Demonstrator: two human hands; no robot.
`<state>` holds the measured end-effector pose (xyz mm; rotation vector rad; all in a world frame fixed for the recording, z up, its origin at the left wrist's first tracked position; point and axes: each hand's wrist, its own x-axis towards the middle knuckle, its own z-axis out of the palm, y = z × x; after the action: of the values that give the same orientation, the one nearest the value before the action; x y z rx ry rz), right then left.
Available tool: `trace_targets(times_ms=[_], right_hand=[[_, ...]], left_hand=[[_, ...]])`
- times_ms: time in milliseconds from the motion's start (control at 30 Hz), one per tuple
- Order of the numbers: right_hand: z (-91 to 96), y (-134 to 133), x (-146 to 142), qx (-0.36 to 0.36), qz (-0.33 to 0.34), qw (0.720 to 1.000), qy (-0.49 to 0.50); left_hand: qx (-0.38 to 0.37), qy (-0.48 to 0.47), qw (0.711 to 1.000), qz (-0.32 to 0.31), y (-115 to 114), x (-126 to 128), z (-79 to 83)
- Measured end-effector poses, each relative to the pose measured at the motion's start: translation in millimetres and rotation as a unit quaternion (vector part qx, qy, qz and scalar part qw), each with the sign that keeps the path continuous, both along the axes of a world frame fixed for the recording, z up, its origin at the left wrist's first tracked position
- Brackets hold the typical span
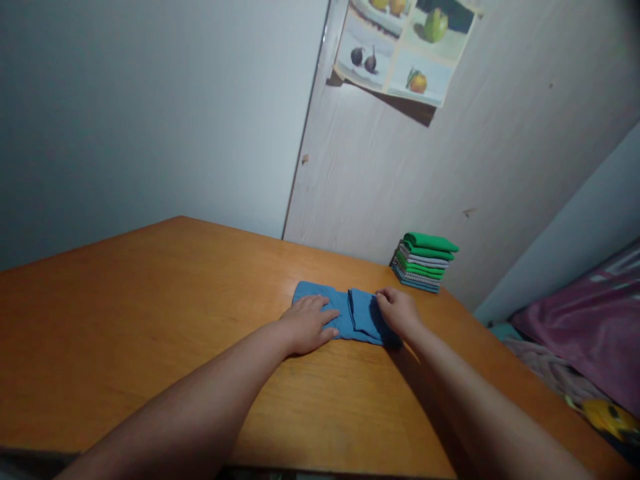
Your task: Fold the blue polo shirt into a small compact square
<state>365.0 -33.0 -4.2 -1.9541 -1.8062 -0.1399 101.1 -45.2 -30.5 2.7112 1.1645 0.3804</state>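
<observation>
A blue cloth [342, 304] lies in a long strip on the wooden table, its right part folded over on top of itself. My left hand [309, 323] rests flat on the cloth's left part with its fingers spread. At the right end, my right hand [399, 311] is closed, its fingers pinching the folded part of the cloth. The right fingertips and the cloth's edge under them are partly hidden.
A stack of folded cloths [425, 262], green, grey and blue, stands at the table's back right by the wall. Beyond the right table edge lies purple fabric [590, 327]. A fruit poster [400, 60] hangs above. The wooden table [150, 320] spreads left.
</observation>
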Motion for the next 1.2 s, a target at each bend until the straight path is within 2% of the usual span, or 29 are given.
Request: trace_targets(times_ms=[167, 300, 367, 500, 633, 800, 933, 1033, 1133, 1200], right_hand=[[-3.2, -3, -12, 0.013, 0.052, 0.998, -0.028], [-0.7, -16, -26, -0.065, 0.120, 0.990, -0.040], [-1.6, -22, -31, -0.101, 0.111, 0.987, -0.061], [-7.4, -21, -37, -0.107, 0.056, 0.988, -0.098], [-11.1, -9, -30, -0.104, 0.075, 0.992, -0.010], [-6.7, -2, -19, -0.117, 0.088, 0.987, 0.064], [-1.9, -4, -22, -0.149, 0.128, 0.969, 0.151], [0.8, -4, -22, -0.103, 0.125, 0.975, 0.155], [-0.9, -3, -23, -0.014, 0.112, 0.991, 0.066], [-7.0, -3, -25, 0.007, 0.142, 0.990, 0.018]], left_hand=[[0.003, 0.002, 1.000, -0.005, 0, 0, 0.2], [0.001, 0.001, 1.000, -0.005, 0, 0, -0.5], [-0.002, -0.001, 1.000, -0.006, 0, 0, -0.6], [-0.007, -0.002, 1.000, -0.004, 0, -1, -0.5], [0.001, -0.004, 1.000, -0.006, 0, 0, -1.2], [-0.005, -0.005, 1.000, -0.003, -1, 0, -0.1], [-0.005, -0.002, 1.000, -0.003, -1, 0, 0.8], [0.001, 0.002, 1.000, -0.003, -1, 0, 0.5], [0.008, 0.007, 1.000, -0.001, -1, 0, 0.4], [0.009, 0.009, 1.000, 0.001, -2, 0, 0.9]])
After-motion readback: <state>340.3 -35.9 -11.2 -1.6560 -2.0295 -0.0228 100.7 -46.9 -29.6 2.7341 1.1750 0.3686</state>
